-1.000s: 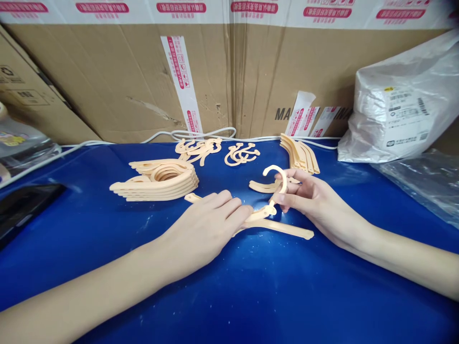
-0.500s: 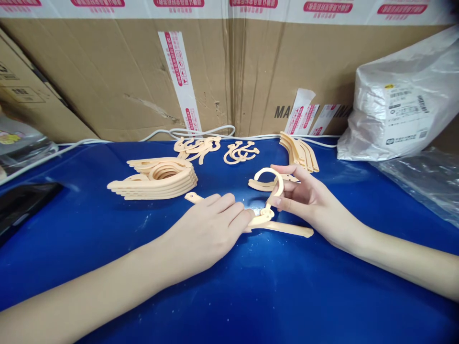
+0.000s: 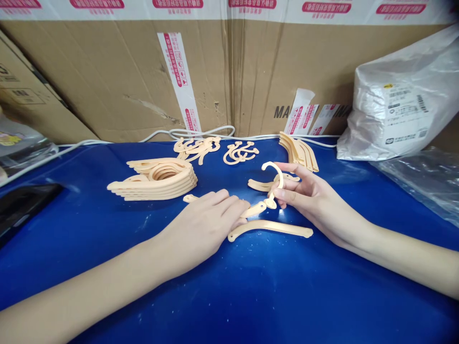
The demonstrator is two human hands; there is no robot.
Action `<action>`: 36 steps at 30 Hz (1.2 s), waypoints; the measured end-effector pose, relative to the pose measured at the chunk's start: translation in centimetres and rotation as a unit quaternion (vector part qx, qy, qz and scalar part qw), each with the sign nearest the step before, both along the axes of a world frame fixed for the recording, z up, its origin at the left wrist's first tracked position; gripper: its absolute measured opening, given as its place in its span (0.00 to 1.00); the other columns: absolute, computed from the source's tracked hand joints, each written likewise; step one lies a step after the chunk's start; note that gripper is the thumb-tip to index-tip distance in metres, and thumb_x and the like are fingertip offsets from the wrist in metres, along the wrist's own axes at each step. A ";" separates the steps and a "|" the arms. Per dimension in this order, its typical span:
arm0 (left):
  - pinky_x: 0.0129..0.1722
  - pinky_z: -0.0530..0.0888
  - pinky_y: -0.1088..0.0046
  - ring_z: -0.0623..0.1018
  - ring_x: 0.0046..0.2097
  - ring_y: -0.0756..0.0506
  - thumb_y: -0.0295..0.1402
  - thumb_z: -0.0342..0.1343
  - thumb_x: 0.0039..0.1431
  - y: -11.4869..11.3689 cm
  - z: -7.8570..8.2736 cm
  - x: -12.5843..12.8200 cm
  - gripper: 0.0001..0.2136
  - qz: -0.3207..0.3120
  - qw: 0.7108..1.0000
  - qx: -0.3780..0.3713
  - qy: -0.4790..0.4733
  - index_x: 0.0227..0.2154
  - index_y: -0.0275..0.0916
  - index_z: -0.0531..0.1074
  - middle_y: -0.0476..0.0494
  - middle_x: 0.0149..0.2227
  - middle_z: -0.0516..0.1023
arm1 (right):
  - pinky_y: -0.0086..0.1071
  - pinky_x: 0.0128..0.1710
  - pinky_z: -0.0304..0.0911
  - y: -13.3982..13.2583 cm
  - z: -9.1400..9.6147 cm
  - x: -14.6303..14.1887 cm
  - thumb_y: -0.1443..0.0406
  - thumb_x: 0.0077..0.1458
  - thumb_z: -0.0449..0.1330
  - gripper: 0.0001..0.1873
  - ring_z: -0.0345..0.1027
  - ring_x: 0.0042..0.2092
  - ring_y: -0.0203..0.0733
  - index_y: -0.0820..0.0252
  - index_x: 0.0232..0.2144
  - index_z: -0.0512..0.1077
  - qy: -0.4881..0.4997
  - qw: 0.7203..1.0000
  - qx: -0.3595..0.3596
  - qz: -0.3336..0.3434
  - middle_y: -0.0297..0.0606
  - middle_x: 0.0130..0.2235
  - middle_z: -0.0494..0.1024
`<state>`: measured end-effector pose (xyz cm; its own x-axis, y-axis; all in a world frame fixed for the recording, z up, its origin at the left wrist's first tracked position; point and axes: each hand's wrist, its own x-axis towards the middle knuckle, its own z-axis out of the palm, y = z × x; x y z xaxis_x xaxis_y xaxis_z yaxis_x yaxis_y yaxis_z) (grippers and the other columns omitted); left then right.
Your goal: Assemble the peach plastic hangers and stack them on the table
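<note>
The stacked hangers (image 3: 154,190) look finished; right of them, the left hand (image 3: 213,216) grips a hanger arm (image 3: 254,209), the right hand (image 3: 306,192) pinches a seemingly unjoined hook (image 3: 280,178); loose hooks (image 3: 238,154) remain.

Left hand (image 3: 211,220) blocks most of the hanger arm (image 3: 255,209), and the edges chop plenty too
Can't tell if the tan bit (image 3: 190,198) poking out left is the same piece, or if the arm touches the hook (image 3: 279,179). The right hand (image 3: 301,193) and hook hide some of the loose pieces (image 3: 257,185) behind them. Phone-looking thing (image 3: 27,210) and plastic bag (image 3: 21,141) get cut off at left; the white parcel (image 3: 380,76) runs off right, label (image 3: 407,117) print too small to read. Tape strips (image 3: 299,112) cover some box (image 3: 265,71) lettering. Left forearm (image 3: 107,282) and right forearm (image 3: 405,258) are cropped.
</note>
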<state>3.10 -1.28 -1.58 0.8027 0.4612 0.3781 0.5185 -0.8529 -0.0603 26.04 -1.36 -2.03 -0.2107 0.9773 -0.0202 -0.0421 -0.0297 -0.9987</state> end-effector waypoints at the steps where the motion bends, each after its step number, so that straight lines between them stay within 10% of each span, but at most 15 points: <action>1: 0.28 0.65 0.71 0.70 0.32 0.46 0.33 0.34 0.72 0.0 0.0 0.0 0.18 -0.002 1.000 -0.002 -0.001 0.40 0.32 0.70 0.44 0.31 0.73 | 0.31 0.37 0.62 0.0 0.0 0.0 0.61 0.51 0.67 0.27 0.66 0.33 0.33 0.54 0.52 0.63 -0.003 1.000 0.002 0.004 0.29 0.31 0.75; 36: 0.31 0.64 0.69 0.70 0.33 0.45 0.29 0.32 0.72 -0.2 -0.5 -0.1 0.19 -0.005 0.999 0.031 0.043 0.41 0.32 0.70 0.44 0.30 0.73 | 0.35 0.35 0.64 0.2 -0.1 -0.3 0.63 0.52 0.65 0.25 0.68 0.31 0.36 0.53 0.51 0.64 -0.084 0.995 0.047 0.005 0.28 0.30 0.73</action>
